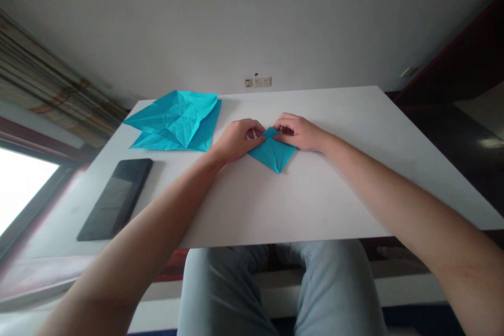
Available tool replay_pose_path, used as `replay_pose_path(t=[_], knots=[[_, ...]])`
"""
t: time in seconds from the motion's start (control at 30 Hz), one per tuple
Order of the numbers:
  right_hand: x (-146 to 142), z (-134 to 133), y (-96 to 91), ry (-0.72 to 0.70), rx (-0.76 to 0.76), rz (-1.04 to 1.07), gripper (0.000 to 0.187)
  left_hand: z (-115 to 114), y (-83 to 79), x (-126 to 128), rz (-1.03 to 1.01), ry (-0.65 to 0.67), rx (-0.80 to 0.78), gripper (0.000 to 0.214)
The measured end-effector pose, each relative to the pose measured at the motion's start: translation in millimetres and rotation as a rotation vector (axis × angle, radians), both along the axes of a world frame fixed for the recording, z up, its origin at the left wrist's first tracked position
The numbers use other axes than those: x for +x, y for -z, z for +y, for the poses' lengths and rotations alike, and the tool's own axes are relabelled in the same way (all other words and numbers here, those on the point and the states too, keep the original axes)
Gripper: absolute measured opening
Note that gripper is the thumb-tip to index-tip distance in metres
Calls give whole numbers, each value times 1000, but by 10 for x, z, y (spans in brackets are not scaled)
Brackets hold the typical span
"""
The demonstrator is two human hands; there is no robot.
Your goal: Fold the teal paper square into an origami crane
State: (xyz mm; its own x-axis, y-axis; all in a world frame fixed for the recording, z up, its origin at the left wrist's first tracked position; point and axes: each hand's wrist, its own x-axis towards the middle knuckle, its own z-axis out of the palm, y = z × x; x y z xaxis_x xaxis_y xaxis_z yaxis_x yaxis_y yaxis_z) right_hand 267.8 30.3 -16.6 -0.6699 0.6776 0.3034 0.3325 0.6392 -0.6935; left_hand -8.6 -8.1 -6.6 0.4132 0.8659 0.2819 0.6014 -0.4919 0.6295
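A small diamond of folded turquoise paper (273, 153) lies on the white table in front of me, one corner pointing toward me and creases running across it. My left hand (241, 139) pinches its left upper edge, thumb on top and fingers curled behind. On the opposite side my right hand (301, 131) grips the right upper edge in the same way, its thumb lying across the paper near the far corner. The fingertips beneath the paper are partly hidden.
Creased, partly opened turquoise sheets (177, 118) lie at the table's far left. Nearer me on the left rests a black phone (116, 199). The white table (315, 205) ends just before my knees, and a wall with sockets (258, 82) stands behind it.
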Motion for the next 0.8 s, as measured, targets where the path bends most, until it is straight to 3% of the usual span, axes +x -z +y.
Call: replay_pose_path(t=[0.33,0.5,0.8], knots=[[81,-14,-78,-30,-96,20,26,8,-37,-67,-23,134,11,19],[87,-17,-84,-35,-92,7,31,-12,-92,-70,-13,204,-75,36],[65,-4,-10,13,10,48,20,6,-31,-6,-2,78,0,19]])
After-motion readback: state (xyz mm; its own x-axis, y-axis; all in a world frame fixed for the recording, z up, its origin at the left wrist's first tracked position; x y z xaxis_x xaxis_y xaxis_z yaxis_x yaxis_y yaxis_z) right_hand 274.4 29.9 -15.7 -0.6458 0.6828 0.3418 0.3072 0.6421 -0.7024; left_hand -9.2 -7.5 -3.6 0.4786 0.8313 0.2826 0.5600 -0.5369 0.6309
